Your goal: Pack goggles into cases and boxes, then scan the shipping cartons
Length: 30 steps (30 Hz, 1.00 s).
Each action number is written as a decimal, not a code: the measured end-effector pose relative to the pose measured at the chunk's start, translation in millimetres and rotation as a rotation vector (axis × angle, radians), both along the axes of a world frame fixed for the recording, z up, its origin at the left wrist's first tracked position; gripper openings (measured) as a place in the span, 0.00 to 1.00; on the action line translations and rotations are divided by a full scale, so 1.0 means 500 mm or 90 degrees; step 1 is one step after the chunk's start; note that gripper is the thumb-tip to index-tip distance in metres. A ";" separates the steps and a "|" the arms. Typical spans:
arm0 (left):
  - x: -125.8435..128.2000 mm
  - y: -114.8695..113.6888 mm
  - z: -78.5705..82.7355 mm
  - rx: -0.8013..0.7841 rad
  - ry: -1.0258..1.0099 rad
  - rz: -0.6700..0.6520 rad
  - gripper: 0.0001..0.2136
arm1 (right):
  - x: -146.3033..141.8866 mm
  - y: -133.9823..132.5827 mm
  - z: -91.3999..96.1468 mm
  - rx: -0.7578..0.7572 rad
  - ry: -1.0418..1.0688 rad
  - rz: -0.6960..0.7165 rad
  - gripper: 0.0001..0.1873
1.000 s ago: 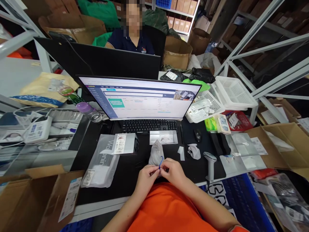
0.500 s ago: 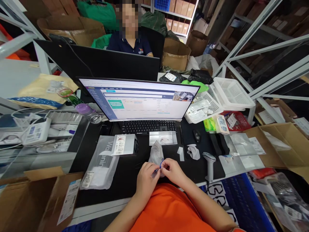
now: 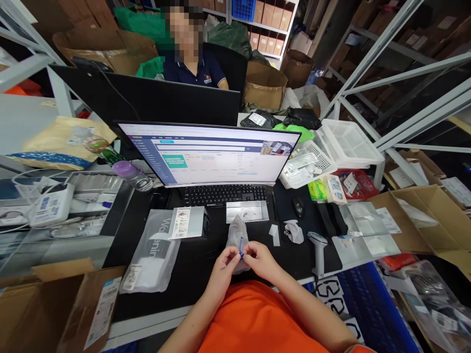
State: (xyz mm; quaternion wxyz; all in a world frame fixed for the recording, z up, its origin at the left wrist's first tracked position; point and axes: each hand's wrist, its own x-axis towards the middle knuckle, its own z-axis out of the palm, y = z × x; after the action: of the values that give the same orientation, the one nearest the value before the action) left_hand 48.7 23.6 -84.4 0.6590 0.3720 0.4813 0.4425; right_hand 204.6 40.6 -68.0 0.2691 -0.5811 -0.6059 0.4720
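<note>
So, on your black desk, just below the keyboard, a gathered grey bag sits with a blue twist tie at its neck, pinched between the nearly closed fingertips of your left hand and right hand.

Lower end of the blue twist tie hidden behind the hands' fingertips.

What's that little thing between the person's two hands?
In the head view, a blue cord sits between the left hand and right hand, against a grey pouch.
</note>
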 end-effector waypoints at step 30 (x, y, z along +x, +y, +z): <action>-0.020 0.032 0.043 -0.128 -0.287 0.130 0.19 | -0.005 -0.018 0.011 0.110 -0.079 0.176 0.06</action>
State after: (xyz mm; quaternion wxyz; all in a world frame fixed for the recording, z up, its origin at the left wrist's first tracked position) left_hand 38.8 39.5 -62.8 0.7352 0.1460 0.3986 0.5284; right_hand 201.9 31.6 -62.7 0.2131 -0.4950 -0.7337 0.4138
